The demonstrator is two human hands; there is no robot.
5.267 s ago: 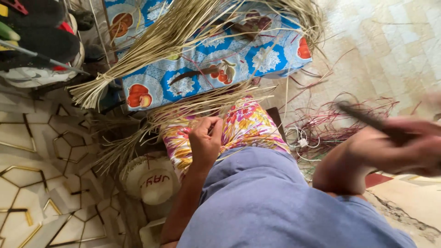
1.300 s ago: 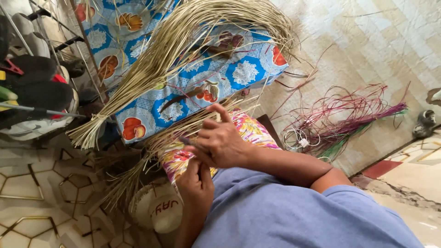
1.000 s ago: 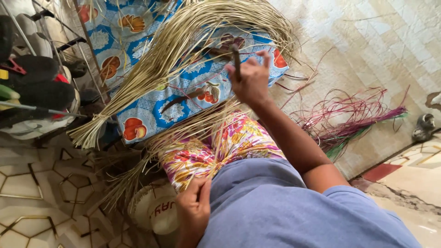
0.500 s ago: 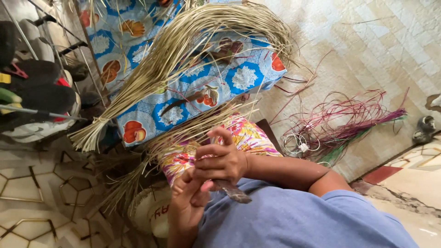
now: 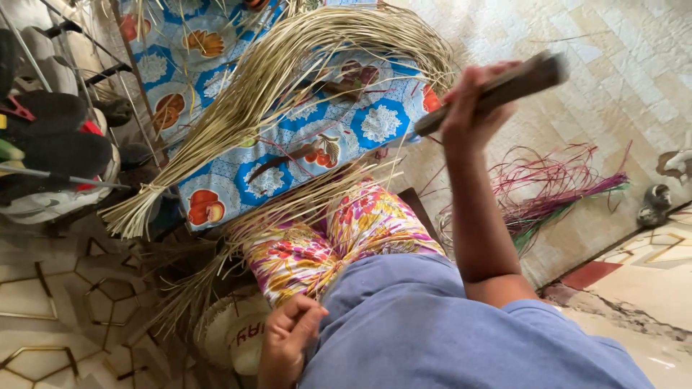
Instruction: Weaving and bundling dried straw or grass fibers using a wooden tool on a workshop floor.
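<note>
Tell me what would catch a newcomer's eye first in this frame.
The big sheaf of pale straw, fanned across a blue cloth with fruit prints at top centre. Next, the right hand, raised at upper right and gripping a dark tool. Below, more straw crosses the flowered skirt, the left hand rests low by the lap, and red and purple strands lie on the floor at right.

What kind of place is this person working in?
Probably a home corner used for handcraft such as weaving. Bundles of pale straw fibres lie over a blue patterned cloth, dyed strands are spread on the woven floor mat, and the right hand lifts a dark tool.
</note>
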